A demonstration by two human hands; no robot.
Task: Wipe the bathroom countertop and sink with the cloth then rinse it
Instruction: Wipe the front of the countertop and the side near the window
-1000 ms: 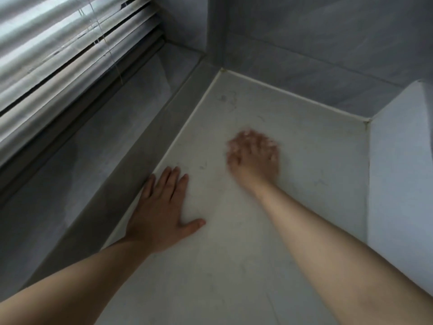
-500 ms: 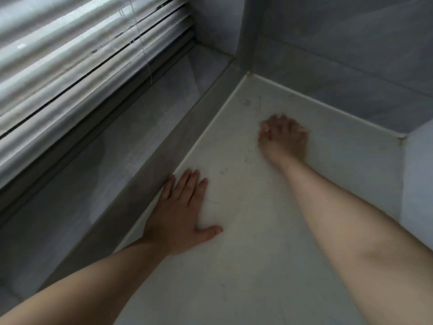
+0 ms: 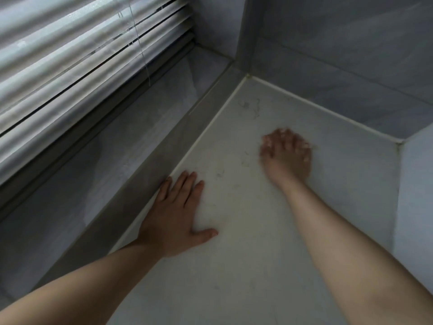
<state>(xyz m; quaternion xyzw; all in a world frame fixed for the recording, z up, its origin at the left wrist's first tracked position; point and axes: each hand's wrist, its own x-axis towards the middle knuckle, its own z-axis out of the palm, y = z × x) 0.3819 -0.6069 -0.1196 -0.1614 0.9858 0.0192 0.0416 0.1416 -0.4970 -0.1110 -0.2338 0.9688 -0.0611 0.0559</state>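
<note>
Bracing on the left hand (image 3: 175, 214): palm flat, fingers straight and close together, thumb splayed, pressed on the surface (image 3: 234, 266) just beside its left edge. Judgement: it takes my weight while I lean toward the far corner.

Head view (only view). Right hand (image 3: 287, 158) is further in, knuckles up, fingers curled down onto the surface, motion-blurred. Pale flecks show between the fingers. I cannot tell whether that is the cloth bunched under the palm or only nails, so whether this hand grips anything is undetermined. Cloth not seen elsewhere; sink out of frame.

Materials: the surface is a pale, matt, smooth slab. Faint dark hairs and scuffs (image 3: 250, 106) lie toward the corner, so I judge that patch not yet wiped. A pale sealant bead (image 3: 328, 111) runs along the joints. To the left is a raised grey stone ledge (image 3: 117, 160), with a slatted blind (image 3: 82, 55) and thin cord above it. Behind are veined grey wall tiles (image 3: 351, 55). A pale upright panel (image 3: 417, 195) closes the right side.
</note>
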